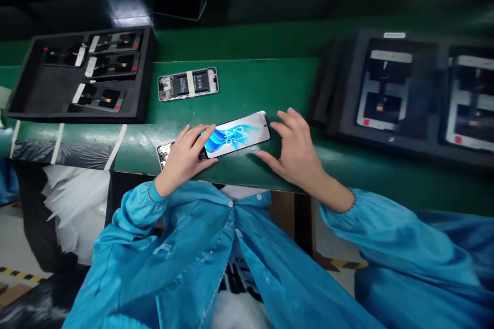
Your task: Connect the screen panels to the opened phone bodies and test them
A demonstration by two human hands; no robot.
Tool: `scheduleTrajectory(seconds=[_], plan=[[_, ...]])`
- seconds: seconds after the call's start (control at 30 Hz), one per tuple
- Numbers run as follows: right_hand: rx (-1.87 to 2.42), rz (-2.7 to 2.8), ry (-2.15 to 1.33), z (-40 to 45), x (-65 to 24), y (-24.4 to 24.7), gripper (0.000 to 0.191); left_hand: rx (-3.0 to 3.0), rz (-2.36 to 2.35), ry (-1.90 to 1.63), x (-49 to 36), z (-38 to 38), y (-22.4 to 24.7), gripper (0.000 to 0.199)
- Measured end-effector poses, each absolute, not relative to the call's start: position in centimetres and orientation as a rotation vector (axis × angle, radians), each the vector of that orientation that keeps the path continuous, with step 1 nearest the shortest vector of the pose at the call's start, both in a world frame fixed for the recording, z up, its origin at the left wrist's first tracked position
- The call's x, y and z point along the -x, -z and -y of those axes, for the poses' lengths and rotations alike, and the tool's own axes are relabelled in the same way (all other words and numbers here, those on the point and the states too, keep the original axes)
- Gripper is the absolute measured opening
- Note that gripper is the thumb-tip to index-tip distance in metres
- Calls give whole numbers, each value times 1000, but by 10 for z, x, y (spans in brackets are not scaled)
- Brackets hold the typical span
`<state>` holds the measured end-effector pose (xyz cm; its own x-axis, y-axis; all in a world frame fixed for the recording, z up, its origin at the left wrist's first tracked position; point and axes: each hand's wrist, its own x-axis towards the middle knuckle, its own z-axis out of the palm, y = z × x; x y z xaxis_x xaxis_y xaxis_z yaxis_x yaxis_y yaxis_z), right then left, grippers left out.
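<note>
A lit phone screen (239, 135) with a blue and white wallpaper lies tilted on the green bench, its right end angled away from me. My left hand (188, 150) grips across its left end, fingers on the far side and thumb on the near side. Under that hand, an opened phone body (163, 151) with bare circuitry pokes out at the left; how it joins the screen is hidden. My right hand (295, 149) hovers just off the screen's right end, fingers and thumb apart, holding nothing. Behind lies another opened phone (200, 82) with tape across its battery.
On the left stands a black foam tray (44, 85) holding several screen panels (111, 67). Stacked black trays (347, 103) with panels (385, 90) sit on the right, slightly blurred. Clear plastic sheets (79, 211) hang below the bench edge. A dark device (181, 8) rests at the back.
</note>
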<state>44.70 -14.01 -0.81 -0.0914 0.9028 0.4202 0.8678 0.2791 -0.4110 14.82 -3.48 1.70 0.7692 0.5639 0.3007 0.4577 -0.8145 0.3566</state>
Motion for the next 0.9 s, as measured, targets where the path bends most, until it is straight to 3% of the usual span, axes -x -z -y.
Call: scheduleTrajectory(seconds=[0.23, 0.33, 0.53, 0.9], plan=[[1564, 1820, -451, 135, -458, 17, 104, -2786, -762, -772, -144, 41, -9, 91], [1453, 1807, -467, 136, -460, 14, 101, -2784, -800, -755, -144, 40, -10, 91], [1312, 1781, -538, 139, -464, 10, 112, -2745, -872, -695, -144, 40, -10, 92], [1406, 1807, -564, 142, -462, 4, 102, -2812, -873, -738, -147, 42, -9, 87]])
